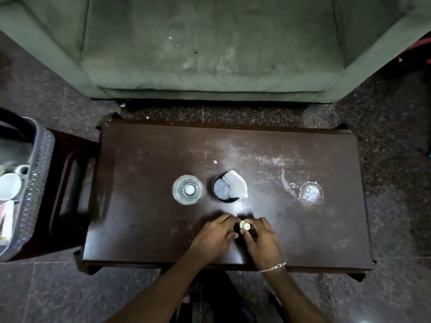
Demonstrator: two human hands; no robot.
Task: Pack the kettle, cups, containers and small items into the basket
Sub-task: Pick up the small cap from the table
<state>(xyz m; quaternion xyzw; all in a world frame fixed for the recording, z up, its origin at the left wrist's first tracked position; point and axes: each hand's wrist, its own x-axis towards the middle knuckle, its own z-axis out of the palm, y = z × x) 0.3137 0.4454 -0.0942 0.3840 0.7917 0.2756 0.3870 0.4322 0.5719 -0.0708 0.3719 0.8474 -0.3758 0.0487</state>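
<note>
A small pale round item (245, 226), like a little cap or bottle top, sits between my two hands near the table's front edge. My left hand (213, 237) and my right hand (261, 238) both close their fingers around it. Behind them stand a clear glass (187, 189) and a dark round container (225, 188) holding cloth and a white piece of paper. A clear glass lid or dish (311, 192) lies to the right. The grey lattice basket (35, 183) stands at the far left on a stool, with a white cup (9, 186) inside.
The dark brown low table (151, 159) carries everything. A brown stool (70, 183) under the basket adjoins the table's left side. A green sofa (210, 54) stands beyond the table. A tiny white speck (215, 162) lies on the table behind the glass.
</note>
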